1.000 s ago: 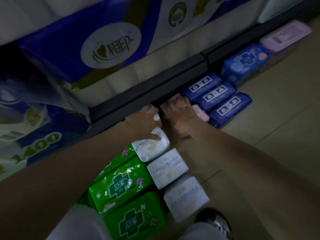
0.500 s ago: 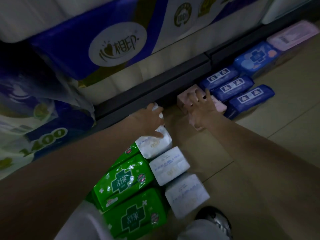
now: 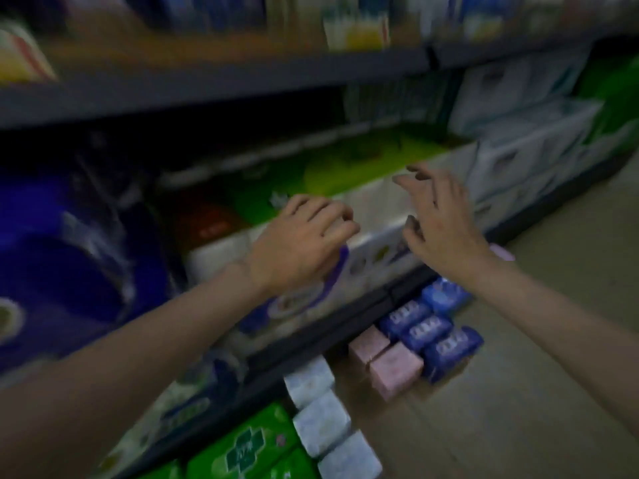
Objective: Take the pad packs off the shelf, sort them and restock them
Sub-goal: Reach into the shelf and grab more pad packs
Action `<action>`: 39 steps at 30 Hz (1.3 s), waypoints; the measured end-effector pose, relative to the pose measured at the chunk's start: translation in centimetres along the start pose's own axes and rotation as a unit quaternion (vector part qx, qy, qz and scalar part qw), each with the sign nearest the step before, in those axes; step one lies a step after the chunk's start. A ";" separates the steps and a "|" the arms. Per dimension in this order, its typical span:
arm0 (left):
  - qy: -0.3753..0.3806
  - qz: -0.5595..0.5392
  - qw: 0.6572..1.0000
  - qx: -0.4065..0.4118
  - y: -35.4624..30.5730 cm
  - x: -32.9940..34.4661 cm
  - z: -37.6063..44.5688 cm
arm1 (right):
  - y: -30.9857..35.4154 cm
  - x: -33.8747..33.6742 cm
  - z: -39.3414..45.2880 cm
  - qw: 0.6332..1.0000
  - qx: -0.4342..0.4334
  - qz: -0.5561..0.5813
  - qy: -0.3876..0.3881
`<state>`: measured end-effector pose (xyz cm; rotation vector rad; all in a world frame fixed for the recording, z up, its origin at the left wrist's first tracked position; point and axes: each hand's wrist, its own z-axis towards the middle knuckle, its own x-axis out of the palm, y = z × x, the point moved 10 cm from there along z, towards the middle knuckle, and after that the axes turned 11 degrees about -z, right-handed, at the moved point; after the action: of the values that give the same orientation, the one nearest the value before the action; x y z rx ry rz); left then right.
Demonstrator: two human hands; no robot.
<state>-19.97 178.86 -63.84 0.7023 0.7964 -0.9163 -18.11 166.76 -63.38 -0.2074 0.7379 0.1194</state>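
Observation:
Sorted pad packs lie on the floor against the shelf base: green packs (image 3: pixel 249 447) at the bottom, three white packs (image 3: pixel 321 414) in a row, two pink packs (image 3: pixel 387 361), and dark blue packs (image 3: pixel 432 331) beyond them. A lighter blue pack (image 3: pixel 444 295) sits further along. My left hand (image 3: pixel 297 243) is raised in front of the lower shelf, fingers curled loosely, holding nothing. My right hand (image 3: pixel 439 219) is also raised, fingers spread, empty. Both hands hover before large tissue packs on the shelf. The picture is blurred by motion.
The dark shelf base (image 3: pixel 345 323) runs diagonally across the floor. Big blue-and-white tissue bundles (image 3: pixel 69 271) fill the lower shelf at left, white and green bundles (image 3: pixel 518 143) at right. An upper shelf board (image 3: pixel 207 84) carries blurred goods. Beige tiled floor (image 3: pixel 553 375) lies to the right.
Both hands let go of the packs on the floor and rose to the lower shelf level. The view tilted upward, showing the shelves above.

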 end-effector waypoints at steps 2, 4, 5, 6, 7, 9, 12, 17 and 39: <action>-0.051 0.045 0.998 -0.005 1.7 -6.2 2.0 | 0.8 -4.2 4.9 0.999 0.001 -0.001 -0.046; -0.087 0.083 0.992 -0.026 3.5 -11.6 3.3 | 2.2 -7.5 9.4 0.997 -0.002 0.005 -0.080; -0.099 0.099 0.989 -0.042 4.4 -14.0 3.7 | 3.1 -8.8 11.4 0.995 -0.007 0.012 -0.094; -0.107 0.114 0.986 -0.063 5.4 -16.0 3.9 | 3.9 -9.8 13.2 0.994 -0.012 0.022 -0.105; -0.110 0.128 0.982 -0.089 6.6 -17.7 4.0 | 4.7 -10.7 15.0 0.993 -0.015 0.032 -0.114; -0.108 0.147 0.972 -0.151 9.2 -20.3 3.5 | 6.3 -11.4 18.1 0.992 -0.018 0.052 -0.110; -0.077 0.163 0.951 -0.250 13.2 -23.0 1.6 | 9.1 -10.2 22.3 0.993 -0.040 0.088 -0.064; -0.064 0.186 0.895 -0.401 19.2 -28.6 -4.3 | 16.5 -7.0 29.4 0.982 -0.150 0.105 0.042; 0.097 0.249 0.732 -0.626 36.2 -31.9 -18.8 | 30.3 1.2 38.5 0.955 -0.192 0.105 0.199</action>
<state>-5.48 222.73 -40.41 -0.2327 1.1152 0.3019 2.55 205.07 -40.83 -0.5341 1.1362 0.4338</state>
